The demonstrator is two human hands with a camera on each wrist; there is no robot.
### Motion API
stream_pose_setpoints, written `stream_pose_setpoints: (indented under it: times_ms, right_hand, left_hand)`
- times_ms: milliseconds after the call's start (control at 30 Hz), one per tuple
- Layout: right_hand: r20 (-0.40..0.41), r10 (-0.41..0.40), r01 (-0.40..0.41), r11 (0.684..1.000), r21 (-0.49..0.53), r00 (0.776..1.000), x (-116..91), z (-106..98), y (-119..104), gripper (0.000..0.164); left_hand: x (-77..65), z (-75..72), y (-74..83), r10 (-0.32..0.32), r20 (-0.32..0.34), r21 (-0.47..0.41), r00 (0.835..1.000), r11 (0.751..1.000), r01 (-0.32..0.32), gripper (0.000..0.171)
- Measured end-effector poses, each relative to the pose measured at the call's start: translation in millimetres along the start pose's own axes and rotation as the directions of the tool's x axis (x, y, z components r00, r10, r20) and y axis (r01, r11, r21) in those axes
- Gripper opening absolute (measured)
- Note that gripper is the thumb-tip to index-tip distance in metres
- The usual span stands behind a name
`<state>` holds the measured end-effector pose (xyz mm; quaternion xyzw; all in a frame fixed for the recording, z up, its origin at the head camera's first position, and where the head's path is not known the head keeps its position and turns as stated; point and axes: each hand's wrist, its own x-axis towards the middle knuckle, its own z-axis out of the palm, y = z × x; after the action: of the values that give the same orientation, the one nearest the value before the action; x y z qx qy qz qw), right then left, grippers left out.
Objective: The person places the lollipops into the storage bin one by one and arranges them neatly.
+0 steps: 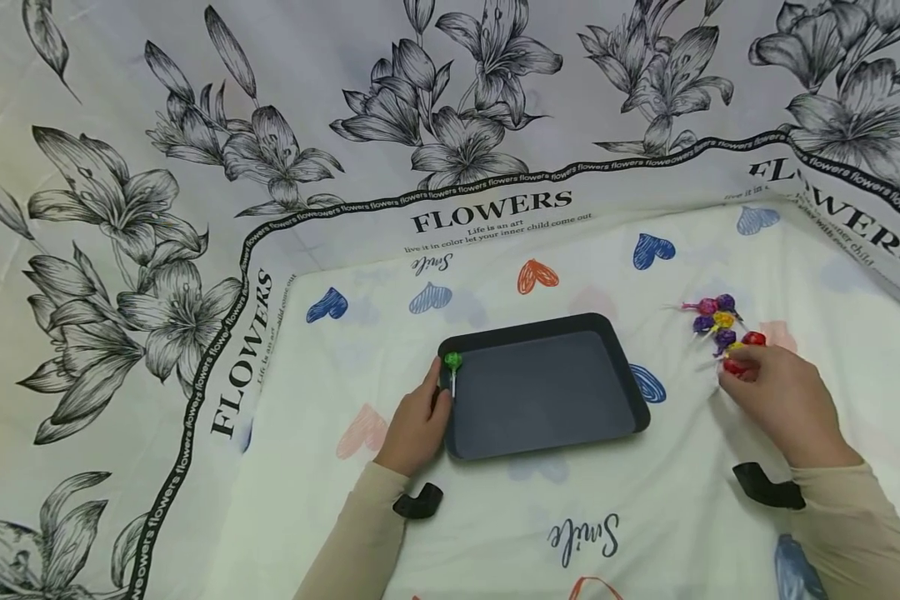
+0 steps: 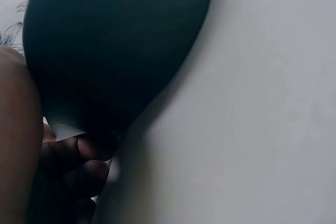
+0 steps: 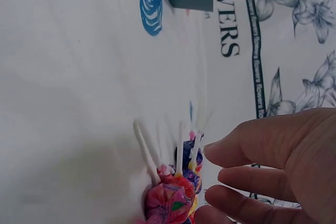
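A dark grey tray (image 1: 547, 396) lies on the cloth, with a green lollipop (image 1: 453, 361) inside its upper left corner. My left hand (image 1: 414, 423) grips the tray's left edge; in the left wrist view its fingers (image 2: 94, 174) curl at the underside of the tray (image 2: 115, 40). At the right, several lollipops in purple, yellow, pink and red wrappers (image 1: 723, 320) lie in a cluster. My right hand (image 1: 783, 400) is at the near end of it, by a red lollipop (image 1: 735, 367). In the right wrist view, the thumb and fingers stand apart beside the lollipops (image 3: 168, 203), white sticks upward.
A white cloth with printed hearts (image 1: 537, 277) and lettering covers the surface. Its black-and-white flower border (image 1: 465, 142) runs along the back and left. Black straps (image 1: 768, 486) show at both wrists.
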<state>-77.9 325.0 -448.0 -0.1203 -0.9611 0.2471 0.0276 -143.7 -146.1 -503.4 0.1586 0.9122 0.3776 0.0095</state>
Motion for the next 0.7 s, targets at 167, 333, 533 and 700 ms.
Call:
stream_pose_setpoints:
  times_ms: [167, 333, 533, 700]
  right_hand:
    - [0.008, 0.020, -0.020, 1.000, 0.001, 1.000, -4, 2, 7, 0.046]
    - [0.002, 0.027, -0.027, 0.999, -0.020, 1.000, -7, 4, 14, 0.044]
    - [-0.020, 0.018, -0.018, 1.000, -0.025, 1.000, -3, 14, 7, 0.042]
    - [-0.012, 0.071, -0.071, 0.997, -0.014, 0.997, -6, 15, 8, 0.043]
  left_hand:
    - [0.0, 0.2, -0.7, 0.003, -0.004, -0.007, 1.000, 1.000, -0.003, 0.059]
    - [-0.4, 3.5, -1.8, -0.001, 0.017, -0.018, 1.000, 1.000, 0.002, 0.060]
    - [-2.7, -4.5, -2.3, -0.017, -0.015, -0.025, 1.000, 1.000, 0.016, 0.059]
    - [2.4, -2.4, -2.2, 0.005, 0.015, -0.038, 1.000, 0.999, -0.004, 0.060]
